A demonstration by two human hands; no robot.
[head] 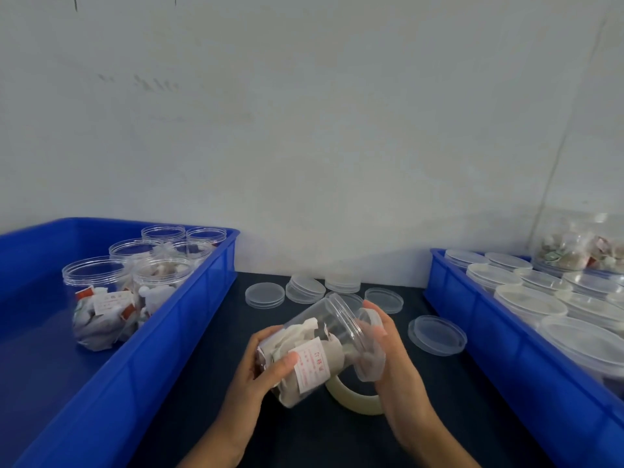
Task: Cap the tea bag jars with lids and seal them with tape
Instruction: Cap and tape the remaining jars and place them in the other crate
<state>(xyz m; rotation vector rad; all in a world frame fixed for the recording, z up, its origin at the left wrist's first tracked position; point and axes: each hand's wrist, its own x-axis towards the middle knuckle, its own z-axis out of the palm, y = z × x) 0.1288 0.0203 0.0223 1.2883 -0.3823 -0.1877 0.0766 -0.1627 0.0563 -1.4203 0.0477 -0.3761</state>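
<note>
The tea bag jar is held tilted above the desk's middle, mouth turned up and right toward the right hand, a slant that suits capping; the left hand curls its grip round the jar's base to steady it; the right hand pinches a clear lid at the mouth. The tape roll lies just beneath, ready for sealing; spare lids sit toward the far edge; an open jar waits in the left blue bin.
</note>
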